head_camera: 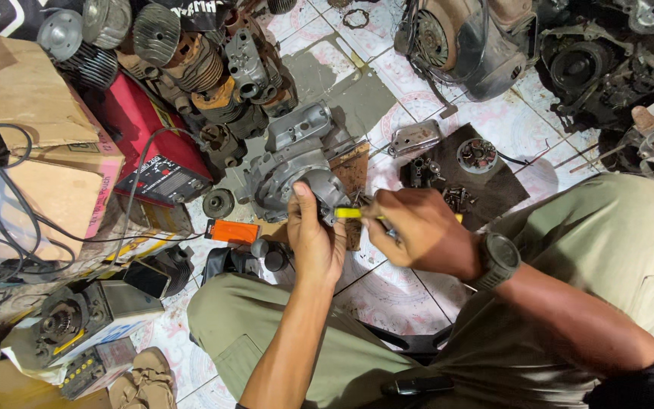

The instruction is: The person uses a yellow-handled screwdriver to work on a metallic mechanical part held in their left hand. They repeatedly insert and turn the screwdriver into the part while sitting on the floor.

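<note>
A grey metal engine casing (289, 163) sits on the tiled floor in front of my knees. My left hand (316, 238) rests against its near side, thumb up by a round cover (325, 188). My right hand (414, 227) is closed around a yellow-handled tool (348, 213) whose tip points left into the casing beside my left thumb. A black watch (499, 260) is on my right wrist. What the tool's tip touches is hidden by my hands.
Finned engine cylinders (191, 60) are piled at the back left beside a red box (138, 121) and cardboard boxes (32, 129). A dark mat (486, 185) with small parts lies to the right. More engine cases (463, 45) stand behind. An orange box (232, 231) lies near my left knee.
</note>
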